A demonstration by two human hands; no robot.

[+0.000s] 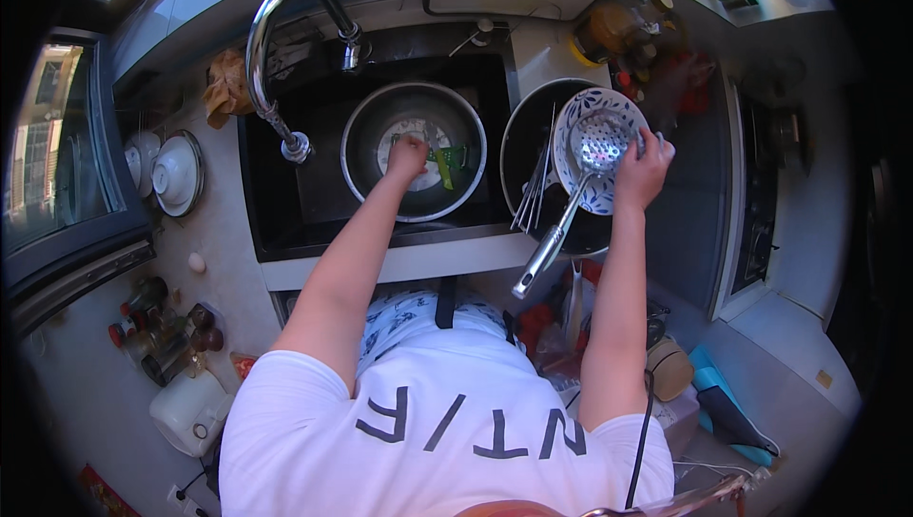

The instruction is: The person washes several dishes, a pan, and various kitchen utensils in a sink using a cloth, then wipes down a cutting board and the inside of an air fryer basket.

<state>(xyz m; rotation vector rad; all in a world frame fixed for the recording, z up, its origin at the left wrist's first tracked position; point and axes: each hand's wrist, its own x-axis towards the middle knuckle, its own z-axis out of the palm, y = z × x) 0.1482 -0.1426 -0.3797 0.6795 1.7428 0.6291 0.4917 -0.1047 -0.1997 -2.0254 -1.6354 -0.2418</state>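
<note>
My left hand [408,159] reaches into a round metal basin [364,182] standing in the dark sink. Its fingers are drawn together; whether they hold anything is hidden. Beneath it is a white round dish [421,182]. Beside the fingers lie a knife with a light-green handle [444,169] and a darker green item [460,156]. My right hand [644,167] grips the right rim of a white bowl with blue leaf patterns [600,197]. A metal slotted ladle [598,142] rests in the bowl, its handle pointing towards me. Several metal chopsticks [531,199] lean beside the bowl, over a dark pot [524,124].
A curved chrome faucet [260,53] rises at the sink's [299,189] left. Stacked bowls [175,173] and an egg [196,261] sit on the left counter. Bottles [613,28] stand at the back right. A crumpled brown paper bag [227,89] lies behind the faucet.
</note>
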